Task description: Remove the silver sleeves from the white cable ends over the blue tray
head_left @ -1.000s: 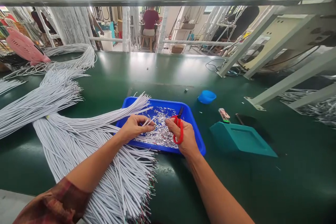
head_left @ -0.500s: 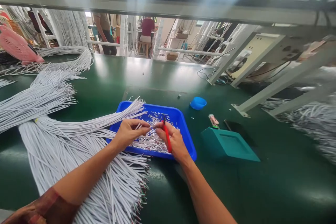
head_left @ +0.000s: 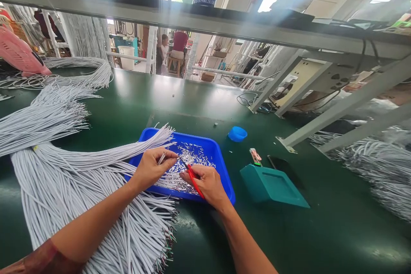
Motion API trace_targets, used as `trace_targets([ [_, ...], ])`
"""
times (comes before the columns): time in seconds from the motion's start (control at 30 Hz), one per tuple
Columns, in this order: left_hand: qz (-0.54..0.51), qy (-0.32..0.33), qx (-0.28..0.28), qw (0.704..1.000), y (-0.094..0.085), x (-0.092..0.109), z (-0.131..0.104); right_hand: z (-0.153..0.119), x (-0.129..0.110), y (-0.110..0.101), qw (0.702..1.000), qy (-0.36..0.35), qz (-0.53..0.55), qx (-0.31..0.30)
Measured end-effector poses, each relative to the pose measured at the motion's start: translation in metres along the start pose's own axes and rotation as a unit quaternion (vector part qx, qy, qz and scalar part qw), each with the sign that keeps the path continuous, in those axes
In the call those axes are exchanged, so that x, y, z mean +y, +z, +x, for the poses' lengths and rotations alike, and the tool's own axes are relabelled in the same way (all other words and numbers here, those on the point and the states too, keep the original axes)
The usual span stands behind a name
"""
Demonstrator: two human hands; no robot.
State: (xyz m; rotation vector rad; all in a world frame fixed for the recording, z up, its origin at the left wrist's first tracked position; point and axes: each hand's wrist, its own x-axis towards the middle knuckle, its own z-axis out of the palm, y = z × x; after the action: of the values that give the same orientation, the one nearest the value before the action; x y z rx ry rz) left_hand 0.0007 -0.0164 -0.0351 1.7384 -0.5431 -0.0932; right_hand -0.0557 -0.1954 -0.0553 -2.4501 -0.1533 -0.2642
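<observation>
My left hand [head_left: 153, 166] is closed on a white cable end, over the left part of a blue tray [head_left: 227, 171]. Red-handled pliers [head_left: 195, 181] are gripped in my right hand [head_left: 205, 183], their dark tip close to the fingertips of my left hand. Small silvery pieces [head_left: 189, 156] lie scattered in the tray beneath both hands. A bundle of white cables [head_left: 105, 158] reaches over the tray's left rim, and a larger spread of cables [head_left: 86, 205] lies under my left forearm.
Right of the tray are a blue cup [head_left: 237, 134], a teal container [head_left: 276, 186] and a dark flat object [head_left: 285, 167]. A pink object [head_left: 22, 53] sits at the far left. Metal supports [head_left: 321, 124] stand at right; people are in the background beyond the table.
The pliers have turned from upright beside my right fingers to a slant with their tip towards my left hand. The view has shifted slightly, and a person behind stands elsewhere.
</observation>
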Motion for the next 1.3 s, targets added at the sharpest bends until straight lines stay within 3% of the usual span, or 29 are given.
trace_targets([
  [0.13, 0.066, 0.036, 0.030, 0.997, 0.002, 0.000, -0.001, -0.001, 0.000, 0.001, 1.000, 0.002, -0.016, 0.005],
  [0.33, -0.012, -0.012, 0.041, 0.999, 0.005, -0.004, -0.001, 0.001, 0.000, 0.007, 0.999, -0.018, -0.023, 0.019],
  [0.53, -0.194, -0.148, -0.073, 0.967, 0.003, -0.003, 0.001, 0.002, 0.000, 0.009, 1.000, -0.019, 0.002, 0.005],
  [0.63, -0.214, -0.181, -0.072, 0.957, 0.001, -0.004, 0.004, 0.004, 0.002, 0.000, 1.000, -0.008, 0.007, -0.004],
  [0.7, -0.208, -0.182, -0.051, 0.960, 0.000, -0.004, 0.005, 0.005, 0.002, -0.005, 0.999, 0.015, 0.051, 0.006],
  [0.77, -0.192, -0.178, -0.060, 0.963, 0.000, -0.005, 0.005, 0.006, 0.000, -0.006, 0.983, 0.054, 0.174, 0.027],
  [0.9, -0.134, -0.132, -0.135, 0.973, 0.002, -0.006, 0.002, 0.005, -0.011, 0.007, 0.901, 0.112, 0.416, 0.044],
  [0.97, -0.089, -0.114, -0.143, 0.979, 0.003, -0.009, 0.000, 0.002, -0.016, 0.014, 0.908, 0.108, 0.400, 0.063],
  [1.03, -0.043, -0.120, -0.116, 0.985, 0.005, -0.013, -0.001, -0.001, -0.020, 0.018, 0.943, 0.073, 0.301, 0.119],
  [1.1, -0.023, -0.129, -0.092, 0.987, 0.006, -0.016, -0.001, -0.003, -0.022, 0.017, 0.958, 0.043, 0.229, 0.167],
  [1.17, -0.037, -0.122, -0.097, 0.987, 0.006, -0.017, -0.001, -0.002, -0.021, 0.014, 0.947, 0.063, 0.274, 0.153],
  [1.3, -0.084, -0.104, -0.133, 0.982, 0.002, -0.013, 0.002, 0.002, -0.016, 0.006, 0.890, 0.140, 0.419, 0.112],
])
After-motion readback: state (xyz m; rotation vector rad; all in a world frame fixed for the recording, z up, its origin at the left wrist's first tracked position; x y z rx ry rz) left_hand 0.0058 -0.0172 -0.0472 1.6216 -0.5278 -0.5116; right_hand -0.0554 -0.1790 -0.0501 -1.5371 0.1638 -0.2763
